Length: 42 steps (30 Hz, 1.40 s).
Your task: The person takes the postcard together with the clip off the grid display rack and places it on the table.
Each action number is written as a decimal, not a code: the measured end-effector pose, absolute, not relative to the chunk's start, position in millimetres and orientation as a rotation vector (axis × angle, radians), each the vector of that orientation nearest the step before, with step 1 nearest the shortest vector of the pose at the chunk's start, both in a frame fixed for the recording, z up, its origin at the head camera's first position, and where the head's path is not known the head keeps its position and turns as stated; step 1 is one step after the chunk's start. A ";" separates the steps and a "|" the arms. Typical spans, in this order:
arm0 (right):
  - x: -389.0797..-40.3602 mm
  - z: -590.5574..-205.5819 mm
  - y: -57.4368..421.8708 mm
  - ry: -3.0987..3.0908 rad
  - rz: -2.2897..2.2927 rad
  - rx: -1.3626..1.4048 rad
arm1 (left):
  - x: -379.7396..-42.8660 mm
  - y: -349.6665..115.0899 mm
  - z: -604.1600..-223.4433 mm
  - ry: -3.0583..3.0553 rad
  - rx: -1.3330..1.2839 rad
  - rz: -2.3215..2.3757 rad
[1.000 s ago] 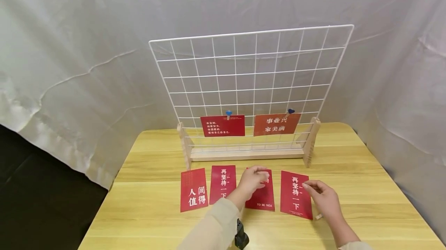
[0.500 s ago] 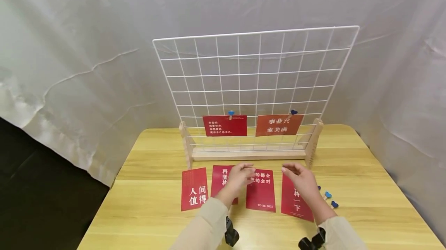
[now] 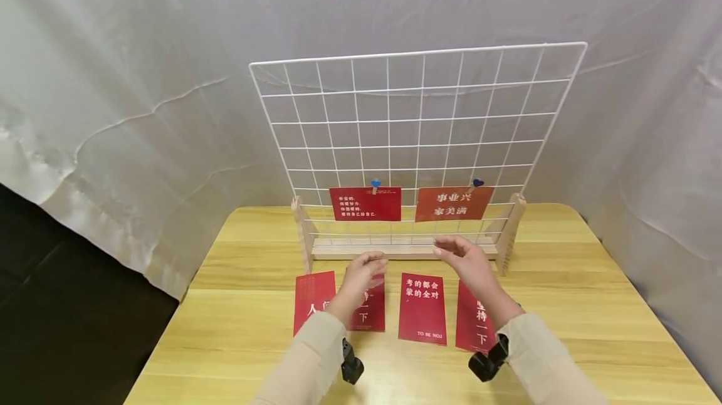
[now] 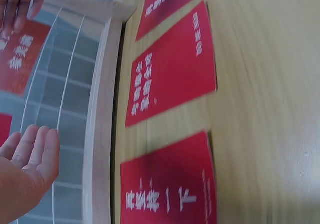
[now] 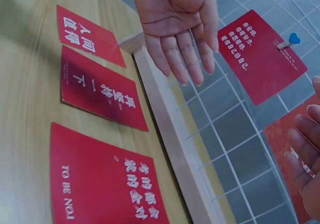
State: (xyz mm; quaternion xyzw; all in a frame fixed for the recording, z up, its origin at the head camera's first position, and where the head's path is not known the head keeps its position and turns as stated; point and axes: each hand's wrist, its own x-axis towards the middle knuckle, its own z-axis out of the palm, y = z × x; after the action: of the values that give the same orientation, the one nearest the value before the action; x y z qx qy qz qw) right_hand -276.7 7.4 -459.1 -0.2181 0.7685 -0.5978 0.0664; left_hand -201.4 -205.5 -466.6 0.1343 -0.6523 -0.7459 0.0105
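My left hand (image 3: 358, 284) hovers over a red card (image 3: 369, 317) with white lettering, palm turned inward, holding nothing. Relaxed and slightly bent, the fingers of my right hand (image 3: 467, 264) also hold nothing. This hand hangs above the far end of the rightmost red card (image 3: 474, 330), which its wrist partly covers. Between the hands lies another red card (image 3: 422, 311), fully visible in the head view. At the left, a red card reading 人间值得 (image 5: 90, 36) is partly hidden by my left arm in the head view. The right wrist view shows both palms facing each other.
A white wire grid (image 3: 417, 110) stands in a wooden base (image 3: 403, 251) behind the cards. A red card (image 3: 366, 207) and an orange-red card (image 3: 454, 204) hang low on it by blue heart clips (image 3: 478, 183). Grey cloth (image 3: 141, 79) surrounds the table (image 3: 248, 330).
My left hand has moved left off the middle card. The right hand has moved up and left from beside the rightmost card toward the grid base. The cards stay in place.
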 end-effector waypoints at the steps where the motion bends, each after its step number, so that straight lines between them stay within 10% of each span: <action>1: -272.7 -448.8 4.1 2.286 -1.829 -0.693 | -201.3 -209.1 -465.1 -2.034 0.426 -2.321; 42: -307.5 -355.0 -94.7 2.421 -1.513 -0.758 | -237.1 -293.0 -437.1 -1.666 0.590 -2.267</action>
State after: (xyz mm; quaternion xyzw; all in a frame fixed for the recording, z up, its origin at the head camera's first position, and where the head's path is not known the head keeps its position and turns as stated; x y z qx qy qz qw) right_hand -307.5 -94.7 -355.0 -0.2554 0.8160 -0.5100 0.0935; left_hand -237.1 -293.0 -437.1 0.2035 -0.5744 -0.7816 0.1329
